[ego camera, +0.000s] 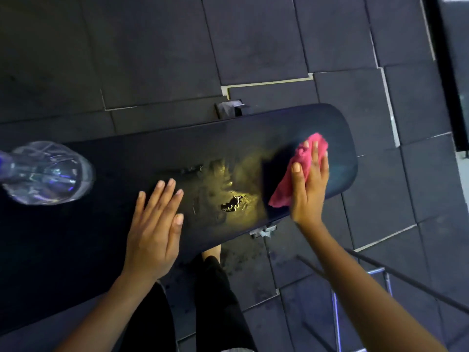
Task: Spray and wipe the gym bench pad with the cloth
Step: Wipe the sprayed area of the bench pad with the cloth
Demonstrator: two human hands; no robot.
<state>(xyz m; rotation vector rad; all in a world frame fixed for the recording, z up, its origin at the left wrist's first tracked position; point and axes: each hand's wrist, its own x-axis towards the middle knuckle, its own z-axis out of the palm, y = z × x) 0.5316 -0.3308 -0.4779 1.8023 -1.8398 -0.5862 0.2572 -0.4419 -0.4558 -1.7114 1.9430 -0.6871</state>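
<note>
1. Across the dark floor, the long black bench pad (253, 138) is stretching from lower left to upper right, its rounded end pointing right.
2. Near that rounded end, the pink cloth (303, 161) is lying bunched on the pad.
3. The right hand (311, 189) is pressing down on the cloth with straight fingers and the thumb spread wide, not curling round it.
4. A wet patch (228, 194) is glinting yellow on the pad between the two hands.
5. The left hand (154, 224) is resting flat and open on the pad, holding nothing.
6. Well to the left, a clear plastic bottle (48, 172) is sitting on the pad, blurred.
7. Rubber floor tiles (253, 47) are showing all around, black trousers (218, 301) are showing below the pad, and a metal frame (380, 273) is crossing the lower right.
</note>
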